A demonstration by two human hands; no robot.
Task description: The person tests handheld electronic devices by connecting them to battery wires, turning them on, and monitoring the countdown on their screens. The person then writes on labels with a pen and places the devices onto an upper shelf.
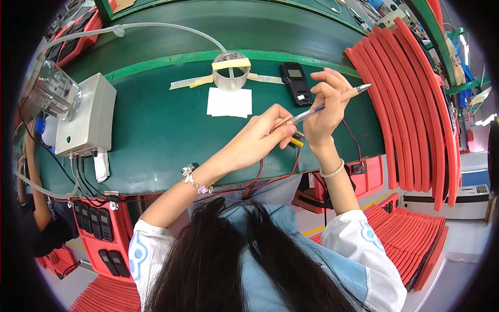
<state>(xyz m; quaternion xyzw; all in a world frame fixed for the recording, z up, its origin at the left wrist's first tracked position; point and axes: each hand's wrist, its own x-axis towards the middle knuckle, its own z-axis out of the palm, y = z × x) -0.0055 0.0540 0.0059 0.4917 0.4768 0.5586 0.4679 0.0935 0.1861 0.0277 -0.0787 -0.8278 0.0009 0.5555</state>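
Note:
A clear pen with a pointed tip slants across both hands, its tip toward the upper right. My left hand is closed, thumb and fingers pinched at the pen's rear end. My right hand has its fingers curled around the front part of the pen. Below the left fingertips shows a thin yellow-and-black piece, partly hidden, near red wires. Just beyond the right hand lies a black handheld meter with a small screen. White paper lies in front of a clear round cup with tape across it.
Red trays stand stacked on edge at the right. At the left, a grey box with cables stands beside a clear jar; a hose arches to the cup. Another person's arm shows at the far left. More black meters sit in a red tray below.

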